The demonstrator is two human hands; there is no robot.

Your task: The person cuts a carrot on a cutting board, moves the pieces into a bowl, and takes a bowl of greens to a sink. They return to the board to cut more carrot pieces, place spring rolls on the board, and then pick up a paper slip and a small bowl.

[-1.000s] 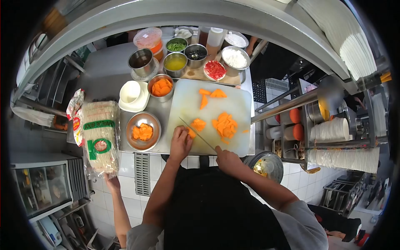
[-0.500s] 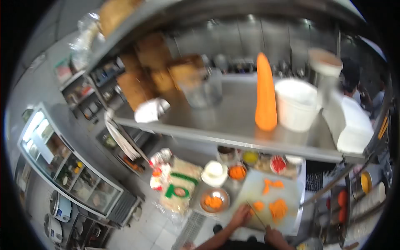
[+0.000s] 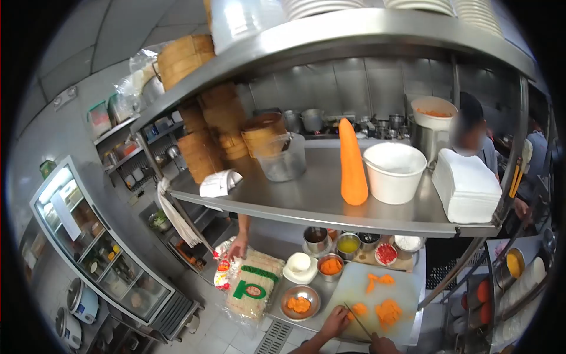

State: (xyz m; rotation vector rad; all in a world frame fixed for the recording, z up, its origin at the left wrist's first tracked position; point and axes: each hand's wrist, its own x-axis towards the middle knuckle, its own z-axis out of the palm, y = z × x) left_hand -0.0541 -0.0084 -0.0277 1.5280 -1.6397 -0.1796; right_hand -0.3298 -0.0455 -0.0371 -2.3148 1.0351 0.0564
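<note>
Head view: left hand (image 3: 335,323) holds carrot (image 3: 360,309); right hand (image 3: 383,344) apparently grips knife (image 3: 358,322)

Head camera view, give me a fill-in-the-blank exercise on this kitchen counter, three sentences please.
The right hand grips a ___ over the cutting board.
On the steel shelf, a whole ___ stands upright beside the white tub.
The steel bowl left of the board holds pieces coloured ___.
Missing words: knife; carrot; orange.
</note>
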